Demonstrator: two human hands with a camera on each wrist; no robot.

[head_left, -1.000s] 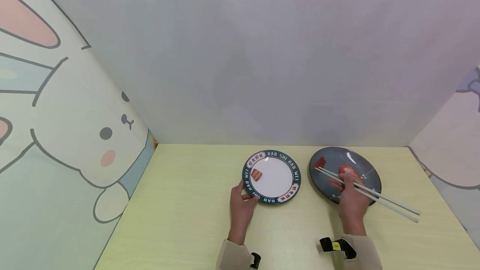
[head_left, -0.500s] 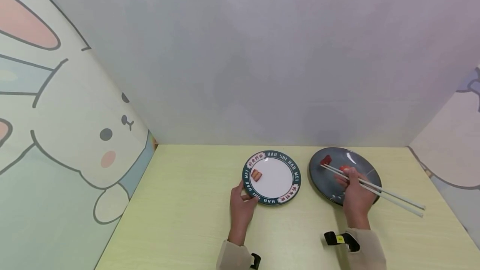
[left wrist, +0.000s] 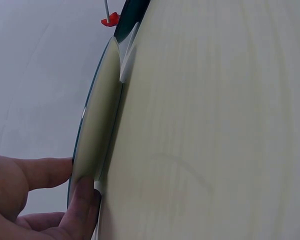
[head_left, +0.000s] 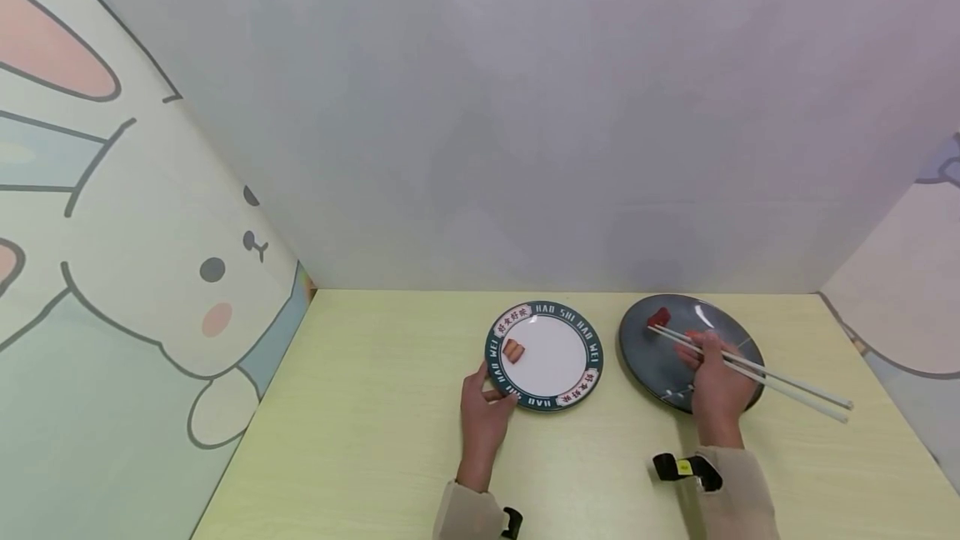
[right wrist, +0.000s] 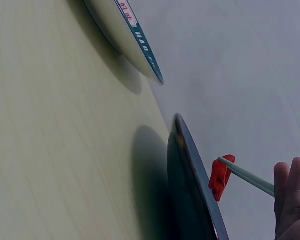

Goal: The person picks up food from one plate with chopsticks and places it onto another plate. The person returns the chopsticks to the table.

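My left hand (head_left: 486,419) grips the near-left rim of a white plate (head_left: 551,357) with a dark green lettered border, fingers and thumb on either side of the edge in the left wrist view. On this plate lie small orange-brown pieces of food (head_left: 513,351). My right hand (head_left: 720,382) holds a pair of pale chopsticks (head_left: 795,390) over a dark grey plate (head_left: 637,357). At their tips is a dark red, crumpled piece of food (head_left: 659,317), seen just above the plate's rim in the right wrist view (right wrist: 220,178). A second red piece on the dark plate is mostly hidden by my right hand.
Both plates stand on a pale yellow wooden table (head_left: 360,423), near its far edge. A grey wall (head_left: 480,148) rises behind them. A wall with a cartoon rabbit (head_left: 165,257) is at the left, and another patterned wall (head_left: 907,290) is at the right.
My right hand has moved right and slightly away from me with the chopsticks. The dark red piece at their tips has shifted the same way. My left hand and its plate have stayed put.
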